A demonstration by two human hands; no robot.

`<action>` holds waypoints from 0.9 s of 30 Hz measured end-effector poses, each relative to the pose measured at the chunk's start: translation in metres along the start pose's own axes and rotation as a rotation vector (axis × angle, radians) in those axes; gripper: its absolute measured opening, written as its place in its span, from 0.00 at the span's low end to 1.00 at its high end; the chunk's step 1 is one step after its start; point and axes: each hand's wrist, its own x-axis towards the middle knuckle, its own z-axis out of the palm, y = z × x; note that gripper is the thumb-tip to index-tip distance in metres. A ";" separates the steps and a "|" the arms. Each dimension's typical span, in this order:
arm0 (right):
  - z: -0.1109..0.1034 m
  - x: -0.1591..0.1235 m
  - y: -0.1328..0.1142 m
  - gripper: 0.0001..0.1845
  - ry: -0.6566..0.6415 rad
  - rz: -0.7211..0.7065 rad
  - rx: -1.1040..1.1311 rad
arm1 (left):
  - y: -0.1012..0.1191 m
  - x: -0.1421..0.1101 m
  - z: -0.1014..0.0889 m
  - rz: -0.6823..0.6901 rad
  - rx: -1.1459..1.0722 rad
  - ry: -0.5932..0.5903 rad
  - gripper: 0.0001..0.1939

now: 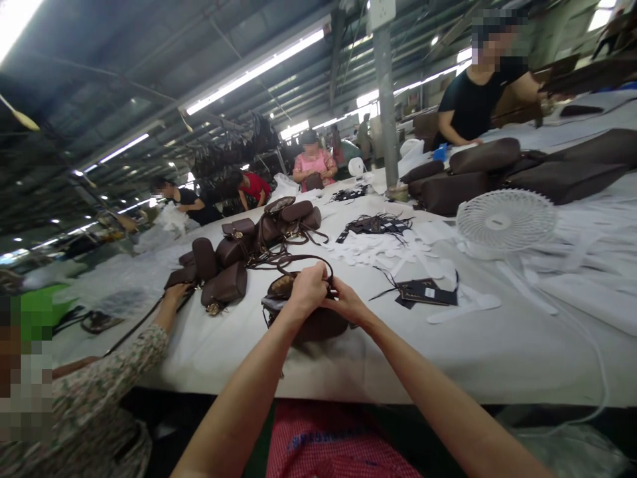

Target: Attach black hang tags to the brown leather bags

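A small dark brown handbag [318, 326] lies right in front of me on the white-covered table, with its mouth open and a light lining showing. My left hand [309, 290] is closed at the top of the bag, by the base of its thin looped handle [318, 259]. Fingers of my right hand [347, 301] pinch at the same spot, almost touching the left ones. What exactly sits between the fingertips is too small to make out. To the right lie black hang tags [428, 292] with thin cords.
Several brown handbags [231, 247] are piled left of centre; a co-worker's hand [179, 291] touches one. White paper strips [393, 249] and a heap of black tags [375, 226] lie beyond. A white fan [506, 222] stands at right, near larger brown bags [572, 169].
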 end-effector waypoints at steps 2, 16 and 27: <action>0.002 0.001 -0.003 0.26 -0.017 0.016 0.039 | -0.007 0.000 -0.004 0.021 -0.014 -0.017 0.04; -0.007 -0.002 -0.020 0.11 -0.089 -0.042 -0.163 | -0.050 -0.013 -0.043 0.032 -0.006 -0.132 0.07; -0.038 0.011 -0.042 0.10 -0.195 -0.090 -0.220 | -0.062 -0.036 -0.061 0.004 0.007 -0.291 0.09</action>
